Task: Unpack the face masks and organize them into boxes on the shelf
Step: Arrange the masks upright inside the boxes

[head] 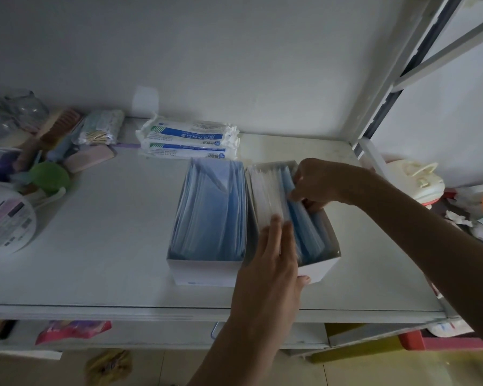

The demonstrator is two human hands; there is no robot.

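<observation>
The person is filling the right box [322, 270], which is sitting on the shelf [109, 246] just at 3 o'clock of the left box [207, 273]; the left box is already looking full. The right grip [318, 182] is curling round the far end of the blue masks [307, 227] standing in that box and pinching them. The left grip [273, 254] is lying flat, fingers straight, pressing the stack's 9 o'clock side. The next move is probably seating this bundle level, then opening the sealed packs [190, 137] waiting at 12 o'clock.
</observation>
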